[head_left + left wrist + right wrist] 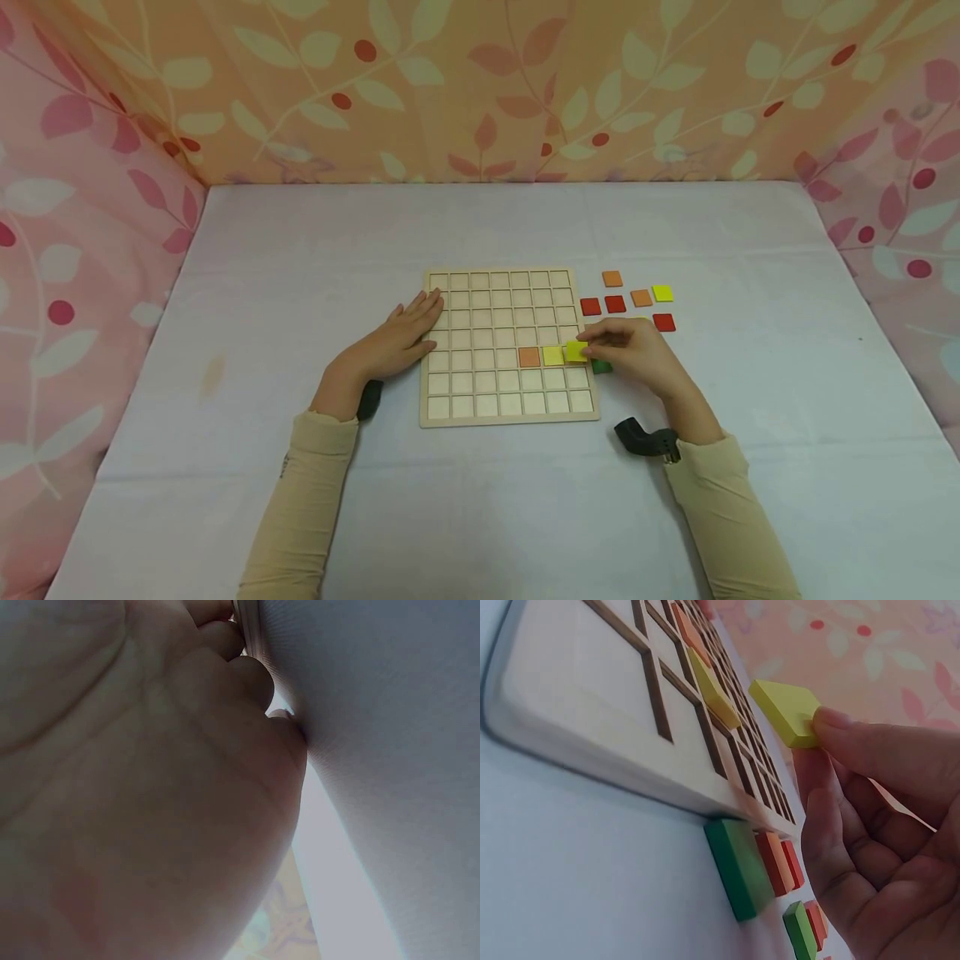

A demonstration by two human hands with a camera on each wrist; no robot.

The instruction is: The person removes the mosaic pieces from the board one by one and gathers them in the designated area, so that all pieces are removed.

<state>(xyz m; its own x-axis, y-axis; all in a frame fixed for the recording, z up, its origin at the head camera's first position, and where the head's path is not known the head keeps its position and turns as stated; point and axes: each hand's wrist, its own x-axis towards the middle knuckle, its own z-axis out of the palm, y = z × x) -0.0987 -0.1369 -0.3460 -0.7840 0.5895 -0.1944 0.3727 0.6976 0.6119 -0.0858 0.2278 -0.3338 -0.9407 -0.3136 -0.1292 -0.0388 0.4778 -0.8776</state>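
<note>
A pale wooden grid board [487,382] lies on the table. In one of its lower rows sit an orange tile [528,357] and a yellow tile [552,356], side by side. My right hand [633,350] pinches another yellow tile [786,711] between thumb and fingers, raised over the board's right edge beside that row. On the board's left edge rests my left hand [401,335], its fingers straight. The left wrist view shows mostly the palm [142,780], with the fingertips at the board's edge.
Right of the board lie loose tiles: a dark green tile [739,870] near the edge, a red tile [663,322], an orange tile [612,279], a yellow tile [662,293] and several others. Some are partly behind the right hand. Patterned cloth [480,92] surrounds the white table [480,517].
</note>
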